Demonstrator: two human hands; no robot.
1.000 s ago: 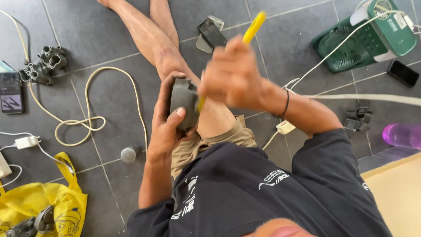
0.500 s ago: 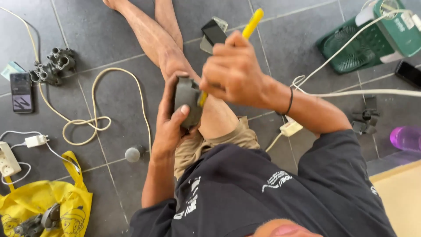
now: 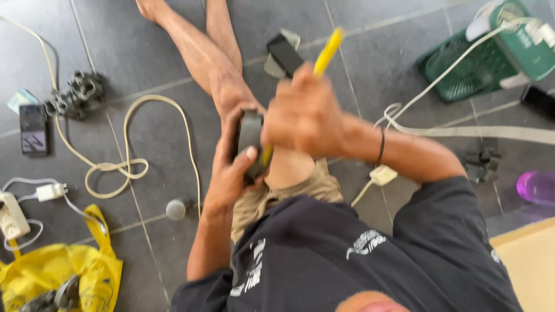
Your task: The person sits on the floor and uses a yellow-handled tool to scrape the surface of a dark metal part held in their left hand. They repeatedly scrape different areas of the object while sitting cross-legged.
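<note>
2 hands are busy over the person's bent knee. The left hand point(image 3: 231, 173) is wrapped tight around a small dark gray part point(image 3: 250, 134), with the thumb pressed on its side, and it holds the part right on top of the knee. The right hand point(image 3: 305, 118) is closed in a fist around a yellow-handled tool point(image 3: 327, 53). The yellow handle sticks up out of the fist, and the thin end goes down to the gray part, between the 2 hands. The tip is hidden, so I cannot tell just where it touches. It looks like the person is working the tool into the part, maybe to turn or pry something. For that, the left hand needs to keep the part steady so it does not slip off the knee, and the right hand needs to push straight so the tip does not jump toward the fingers. On the gray tile floor point(image 3: 144, 46) lie a looped cream cord point(image 3: 115, 169), a dark phone point(image 3: 33, 129), a lumpy gray metal piece point(image 3: 75, 94), a yellow bag point(image 3: 58, 271), a small gray ball point(image 3: 176, 209), a green fan point(image 3: 468, 69) and a purple bottle point(image 3: 536, 186).
</note>
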